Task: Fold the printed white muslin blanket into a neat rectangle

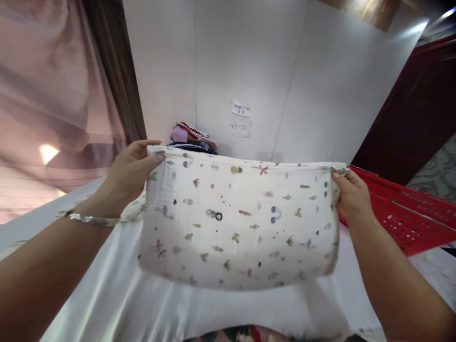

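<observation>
Forearms (53, 266) are flanking printed cloth (242, 225), pinched by left hand (128, 173) and right hand (356, 197), half-hiding far fabrics (195, 137), red basket (402, 228) sitting right.

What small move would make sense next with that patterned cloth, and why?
Perhaps lower the patterned cloth onto the white sheet: the left hand and right hand pinch its upper corners, it hangs spread between them, and the sheet lies beneath.
</observation>
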Action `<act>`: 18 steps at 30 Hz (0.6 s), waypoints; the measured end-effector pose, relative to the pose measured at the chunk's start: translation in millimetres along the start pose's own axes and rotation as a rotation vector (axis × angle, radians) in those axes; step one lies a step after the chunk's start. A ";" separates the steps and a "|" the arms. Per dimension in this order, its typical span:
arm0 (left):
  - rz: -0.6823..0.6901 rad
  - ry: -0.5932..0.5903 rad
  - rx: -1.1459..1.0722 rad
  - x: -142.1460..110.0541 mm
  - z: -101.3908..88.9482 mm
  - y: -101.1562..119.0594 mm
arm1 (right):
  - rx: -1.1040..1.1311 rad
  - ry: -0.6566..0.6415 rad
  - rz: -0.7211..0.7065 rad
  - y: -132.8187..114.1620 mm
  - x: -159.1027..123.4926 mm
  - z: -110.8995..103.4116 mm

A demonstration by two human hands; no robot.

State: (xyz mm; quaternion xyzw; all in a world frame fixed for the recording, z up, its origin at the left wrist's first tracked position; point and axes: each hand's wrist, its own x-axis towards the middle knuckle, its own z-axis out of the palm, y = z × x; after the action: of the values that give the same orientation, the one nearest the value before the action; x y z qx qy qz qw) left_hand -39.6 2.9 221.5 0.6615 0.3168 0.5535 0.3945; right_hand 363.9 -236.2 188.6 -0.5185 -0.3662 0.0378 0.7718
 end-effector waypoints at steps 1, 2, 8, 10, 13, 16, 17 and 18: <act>-0.051 0.002 0.003 7.0 4.1 -5.3 | -0.005 -0.003 0.033 3.8 5.4 2.6; -0.105 -0.006 0.013 13.6 8.4 -15.4 | -0.014 -0.011 0.083 11.5 9.8 4.8; -0.413 -0.128 0.311 29.1 39.9 -139.7 | -0.310 -0.129 0.443 123.0 9.8 15.5; -0.514 -0.152 0.386 24.7 53.3 -179.2 | -0.479 -0.164 0.501 166.6 3.6 21.3; -0.579 -0.151 0.470 22.4 70.6 -217.2 | -0.595 -0.176 0.533 213.7 1.0 29.6; -0.558 -0.155 0.535 33.1 78.5 -237.0 | -0.683 -0.184 0.525 236.1 12.9 35.0; -0.543 -0.159 0.554 38.5 79.3 -242.1 | -0.711 -0.189 0.516 240.5 18.8 36.7; -0.529 -0.163 0.574 44.0 79.7 -246.9 | -0.741 -0.195 0.506 244.4 24.6 38.7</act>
State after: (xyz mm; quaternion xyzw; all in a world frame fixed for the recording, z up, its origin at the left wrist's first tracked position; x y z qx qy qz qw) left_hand 51.2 147.4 21.2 0.6823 0.5855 0.2677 0.3464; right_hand 437.0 -83.2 6.7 -0.8267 -0.2879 0.1402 0.4626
